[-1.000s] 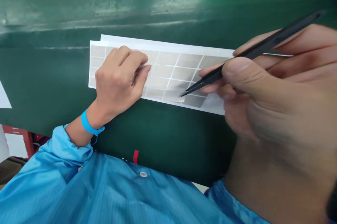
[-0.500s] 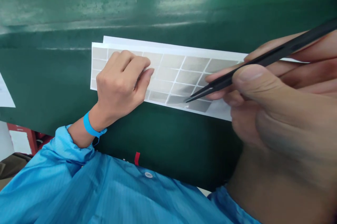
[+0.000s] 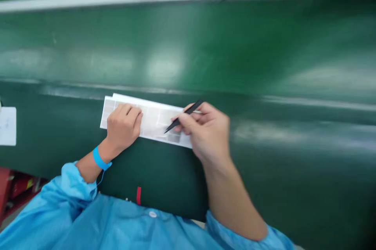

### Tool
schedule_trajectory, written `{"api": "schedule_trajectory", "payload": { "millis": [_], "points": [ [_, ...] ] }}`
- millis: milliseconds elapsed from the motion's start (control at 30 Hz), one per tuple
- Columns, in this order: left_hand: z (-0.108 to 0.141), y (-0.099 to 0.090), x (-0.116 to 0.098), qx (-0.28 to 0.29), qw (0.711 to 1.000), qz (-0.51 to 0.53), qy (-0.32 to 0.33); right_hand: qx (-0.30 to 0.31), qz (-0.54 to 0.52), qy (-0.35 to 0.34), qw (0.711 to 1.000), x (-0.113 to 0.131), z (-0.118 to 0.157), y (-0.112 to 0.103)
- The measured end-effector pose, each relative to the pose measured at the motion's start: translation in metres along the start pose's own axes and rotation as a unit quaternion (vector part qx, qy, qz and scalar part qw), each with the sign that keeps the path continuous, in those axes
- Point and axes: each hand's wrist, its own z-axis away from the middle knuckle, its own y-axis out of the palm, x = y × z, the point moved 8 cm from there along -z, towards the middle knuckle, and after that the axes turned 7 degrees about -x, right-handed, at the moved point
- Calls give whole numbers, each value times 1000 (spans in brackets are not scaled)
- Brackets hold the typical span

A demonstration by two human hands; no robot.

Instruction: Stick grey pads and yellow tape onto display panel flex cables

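"Where are the hands in this frame?"

"A person's left hand [image 3: 123,125] rests palm-down on a long white paper sheet ruled into pale grey squares [image 3: 154,119], its fingers bent but gripping nothing. The right hand [image 3: 205,134] is closed around slim black tweezers [image 3: 184,117], held between thumb and fingers much as a pen is held."

"And the sheet itself?"

"It lies flat on a glossy dark green conveyor belt [image 3: 264,183], left of centre and near the person. Its long axis runs left to right, with the right end angled slightly toward the near side. The tweezers slant down and left, their tips over grey squares near the sheet's right end. Whether the tips are closed or touching the sheet, the blur hides."

"Why hold it that way?"

"The left hand appears to be pinning the sheet so it cannot slide on the slick belt, while the pen-like grip seems to give the right hand fine control at the tips."

"What else is in the picture?"

"A bright blue wristband [image 3: 100,159] circles the left wrist above a blue coat sleeve [image 3: 78,181]. A small white paper square [image 3: 7,126] lies well left of the sheet."
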Motion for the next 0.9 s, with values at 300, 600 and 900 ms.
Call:
{"api": "schedule_trajectory", "payload": {
  "millis": [300,600,900],
  "points": [
    [3,-4,3,-14,997,-73,28,42,-38,13,998,-14,-21,22],
    [7,20,7,-3,993,-104,56,-30,-116,-70,990,-1,-49,-17],
    [16,31,9,28,994,-105,24,-91,-147,-69,983,-24,-80,-55]
  ]
}}
